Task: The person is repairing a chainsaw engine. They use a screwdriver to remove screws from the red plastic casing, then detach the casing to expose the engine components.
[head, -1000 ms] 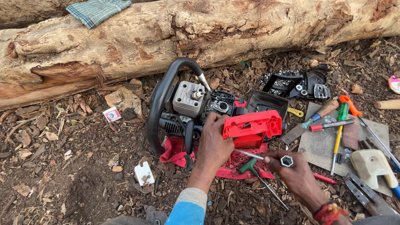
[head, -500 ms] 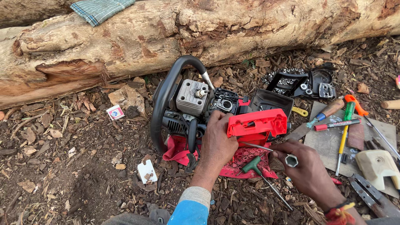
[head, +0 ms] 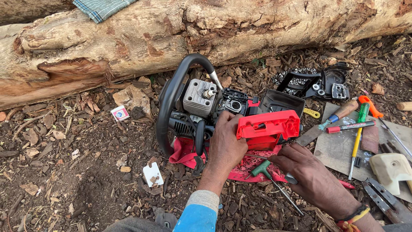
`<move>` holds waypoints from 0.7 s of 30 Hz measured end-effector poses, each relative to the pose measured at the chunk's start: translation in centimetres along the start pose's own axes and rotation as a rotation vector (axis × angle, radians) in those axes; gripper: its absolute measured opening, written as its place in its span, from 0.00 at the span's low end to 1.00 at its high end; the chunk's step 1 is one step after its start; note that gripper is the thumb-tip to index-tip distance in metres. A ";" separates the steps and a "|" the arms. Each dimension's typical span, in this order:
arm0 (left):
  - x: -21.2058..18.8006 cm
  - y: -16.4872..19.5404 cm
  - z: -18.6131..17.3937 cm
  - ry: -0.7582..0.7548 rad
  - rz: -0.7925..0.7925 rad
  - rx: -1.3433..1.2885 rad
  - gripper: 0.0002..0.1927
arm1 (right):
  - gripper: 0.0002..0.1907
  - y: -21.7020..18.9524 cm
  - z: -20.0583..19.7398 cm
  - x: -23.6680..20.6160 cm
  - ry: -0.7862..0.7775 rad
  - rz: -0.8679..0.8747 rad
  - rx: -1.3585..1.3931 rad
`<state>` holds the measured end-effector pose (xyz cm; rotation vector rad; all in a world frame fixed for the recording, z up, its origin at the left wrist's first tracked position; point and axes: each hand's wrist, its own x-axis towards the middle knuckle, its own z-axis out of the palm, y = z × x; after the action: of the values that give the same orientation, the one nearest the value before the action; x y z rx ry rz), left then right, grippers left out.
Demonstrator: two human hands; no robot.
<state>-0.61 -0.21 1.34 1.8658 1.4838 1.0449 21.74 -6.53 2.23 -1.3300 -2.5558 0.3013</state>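
Chainsaw body (head: 201,111): lying on the ground on a red cloth (head: 249,165), just in front of a big log (head: 171,34); covers removed, grey cylinder with spark plug (head: 198,98) open to view.
Long axis of saw: running left to right across the view, black loop handle (head: 171,92) at the left end, red rear housing (head: 268,128) at the right end.
Left hand (head: 225,144): resting on the middle of the saw, fingers bent and pressing on the body just beside the red housing; holding it steady, no tool seen in it.
Right hand (head: 311,172): lower right of the saw, apart from it, fingers closed around a thin metal tool whose kind cannot be told; tip directed left, toward the underside of the red housing.
Nearer hand: left one is on the saw already; right one is near, the saw lying up and to the left of its fingers.
Green T-handle wrench (head: 268,176): on the red cloth, between both hands, shaft going down and right.
Black side cover with chain (head: 311,83): up right, well apart from the hands.
Flat board (head: 343,146): at the right, carrying a screwdriver with yellow shaft (head: 357,137), a red marker (head: 349,126), an orange-handled tool (head: 370,106).
Cream plastic part (head: 392,167): far right, on the board edge.
Small white card pieces (head: 152,174): on the bark chips, left of the arm.
Checked cloth (head: 101,7): on top of the log.
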 end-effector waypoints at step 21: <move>-0.2 0.0 -0.1 0.001 -0.004 -0.044 0.15 | 0.36 -0.6 -0.1 0.9 0.008 -0.034 0.000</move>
<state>-0.69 -0.36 1.30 1.8312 1.4525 1.0686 20.80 -6.13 2.67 -1.2834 -2.5689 0.2880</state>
